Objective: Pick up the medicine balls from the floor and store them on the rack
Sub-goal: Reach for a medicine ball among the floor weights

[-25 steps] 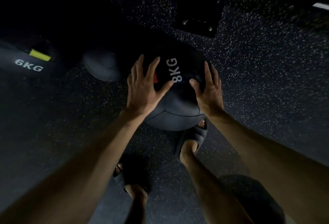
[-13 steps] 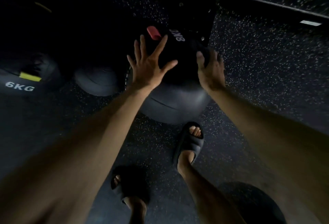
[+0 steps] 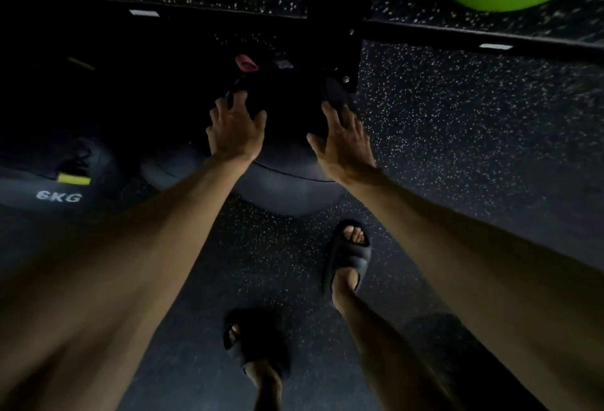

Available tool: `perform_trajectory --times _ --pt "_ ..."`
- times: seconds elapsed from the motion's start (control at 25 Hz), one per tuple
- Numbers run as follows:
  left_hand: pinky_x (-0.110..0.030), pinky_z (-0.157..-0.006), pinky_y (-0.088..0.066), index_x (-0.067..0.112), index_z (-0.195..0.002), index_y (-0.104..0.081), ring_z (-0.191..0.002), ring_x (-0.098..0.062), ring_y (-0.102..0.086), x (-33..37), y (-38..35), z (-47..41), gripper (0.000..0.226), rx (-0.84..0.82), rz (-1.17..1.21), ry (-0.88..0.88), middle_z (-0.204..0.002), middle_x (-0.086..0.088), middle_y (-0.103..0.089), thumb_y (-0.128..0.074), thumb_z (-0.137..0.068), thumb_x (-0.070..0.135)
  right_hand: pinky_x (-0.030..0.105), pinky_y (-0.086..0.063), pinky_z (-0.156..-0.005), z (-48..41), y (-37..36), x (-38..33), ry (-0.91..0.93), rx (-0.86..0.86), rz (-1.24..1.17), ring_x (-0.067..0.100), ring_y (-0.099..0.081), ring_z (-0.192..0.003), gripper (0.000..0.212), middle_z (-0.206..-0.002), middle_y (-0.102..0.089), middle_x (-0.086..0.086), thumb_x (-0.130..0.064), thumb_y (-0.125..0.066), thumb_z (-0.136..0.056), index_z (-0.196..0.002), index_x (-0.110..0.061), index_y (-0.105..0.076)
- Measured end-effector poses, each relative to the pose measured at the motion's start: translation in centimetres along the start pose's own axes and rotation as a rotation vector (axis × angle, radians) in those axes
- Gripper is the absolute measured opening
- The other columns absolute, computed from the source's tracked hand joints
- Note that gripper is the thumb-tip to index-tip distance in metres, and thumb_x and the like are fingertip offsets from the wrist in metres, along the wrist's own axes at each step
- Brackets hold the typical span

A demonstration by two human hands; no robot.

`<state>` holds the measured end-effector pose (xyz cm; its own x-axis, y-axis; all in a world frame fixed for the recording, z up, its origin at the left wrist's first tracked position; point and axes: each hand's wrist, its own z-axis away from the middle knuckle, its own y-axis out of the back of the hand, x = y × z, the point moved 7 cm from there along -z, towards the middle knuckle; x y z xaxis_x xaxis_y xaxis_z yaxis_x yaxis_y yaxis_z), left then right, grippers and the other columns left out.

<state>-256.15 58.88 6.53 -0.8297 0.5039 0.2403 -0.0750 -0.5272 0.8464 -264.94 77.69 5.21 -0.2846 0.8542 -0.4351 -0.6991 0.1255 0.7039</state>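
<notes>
Two hands press the dark medicine ball [image 3: 287, 178] between their palms, the left hand [image 3: 235, 131] and right hand [image 3: 343, 141] with fingers spread, neither clenched. The ball lies just below the rack [image 3: 336, 28] post; I cannot tell whether it is off the floor. This looks like the lifting step. Next it must be raised over the rack's rail.

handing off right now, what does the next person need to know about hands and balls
Left hand and right hand: open, palms pressing either side of the large dark medicine ball.
It is in front of the black metal rack, not yet on it.
Dark 6KG medicine ball and another dark ball lie on the speckled floor.
Left: shelve all three.
</notes>
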Motion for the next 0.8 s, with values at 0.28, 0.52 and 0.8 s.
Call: perform_trajectory --times 0.28,0.52,0.8 --pt "-0.045 -0.093 -0.051 0.018 -0.128 -0.059 -0.116 -0.036 -0.060 7.4 6.7 13.5 0.034 -0.280 -0.212 -0.320 -0.126 -0.015 -0.063 -0.050 -0.100 0.036 0.043 -0.050 -0.091 14.9 8.4 -2.1 -0.219 -0.065 -0.182 0.039 -0.060 -0.115 0.037 -0.126 -0.062 0.021 -0.031 -0.041 -0.104 -0.129 -0.008 -0.056" --pt "-0.038 -0.086 -0.049 0.013 -0.113 -0.063 -0.108 -0.033 -0.061 8.2 10.8 27.4 0.027 -0.500 -0.355 -0.634 -0.118 -0.013 -0.066 -0.050 -0.100 0.033 0.043 -0.055 -0.086 35.0 10.2 -1.8 -0.465 0.082 -0.277 0.033 -0.066 -0.099 0.031 -0.107 -0.068 0.011 -0.035 -0.045 -0.101 -0.112 -0.014 -0.065" --pt "-0.038 -0.092 -0.045 0.016 -0.121 -0.059 -0.117 -0.031 -0.057 7.4 13.3 46.9 0.030 -0.649 -0.561 -0.951 -0.127 -0.011 -0.060 -0.051 -0.101 0.036 0.037 -0.050 -0.084 58.9 8.3 -3.5 -0.760 0.248 -0.499 0.035 -0.066 -0.104 0.027 -0.113 -0.069 0.014 -0.033 -0.045 -0.098 -0.108 -0.016 -0.065"
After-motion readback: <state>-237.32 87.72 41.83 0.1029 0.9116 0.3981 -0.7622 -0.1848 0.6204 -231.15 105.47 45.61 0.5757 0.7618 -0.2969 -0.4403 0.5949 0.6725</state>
